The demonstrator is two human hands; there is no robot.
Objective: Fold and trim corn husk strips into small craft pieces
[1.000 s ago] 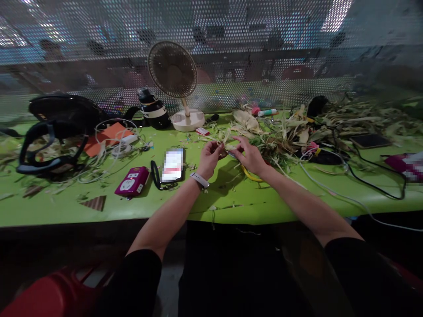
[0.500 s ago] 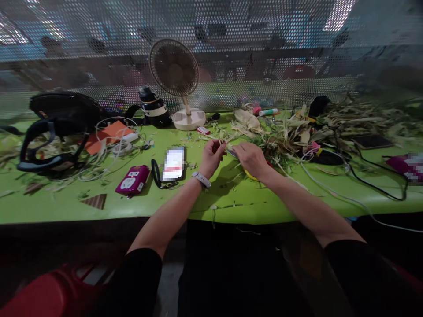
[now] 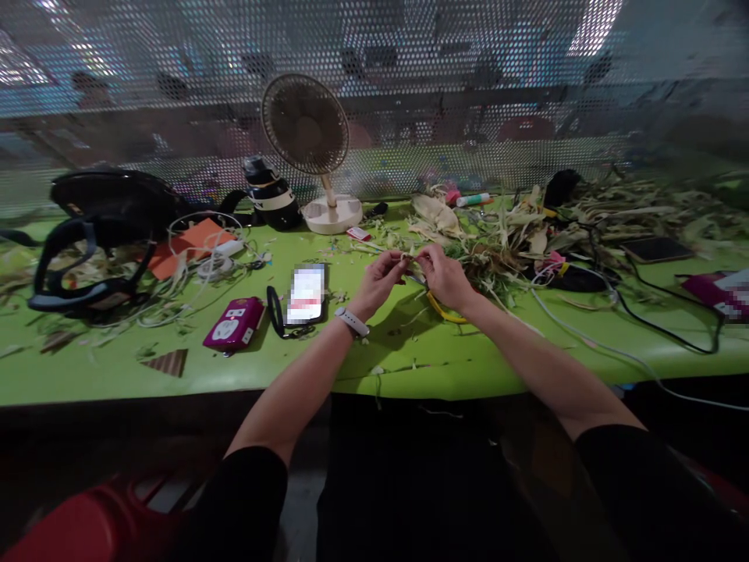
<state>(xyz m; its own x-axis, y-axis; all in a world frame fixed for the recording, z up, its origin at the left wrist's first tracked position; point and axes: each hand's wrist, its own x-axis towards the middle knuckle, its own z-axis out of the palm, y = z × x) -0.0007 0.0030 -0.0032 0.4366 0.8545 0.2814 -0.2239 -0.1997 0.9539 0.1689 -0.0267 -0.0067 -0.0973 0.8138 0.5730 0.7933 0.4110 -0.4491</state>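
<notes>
My left hand, with a pale watch band at its wrist, is closed in a pinch on a small pale-green plant piece. My right hand pinches the same piece from the other side, so the fingertips of both hands nearly meet. A yellow-handled tool lies on the green table just below my right hand and is partly hidden by it. To the right of my right hand lies a heap of dry husks and stalks.
Left of my hands are a phone, a purple power adapter, a black headset strap and an orange sheet. A fan and bottle stand behind. Cables cross the right side of the green table.
My right hand has shifted slightly up and its fingertips have met the piece at my left fingertips. My left hand has moved slightly right. More of the yellow-handled tool shows.
</notes>
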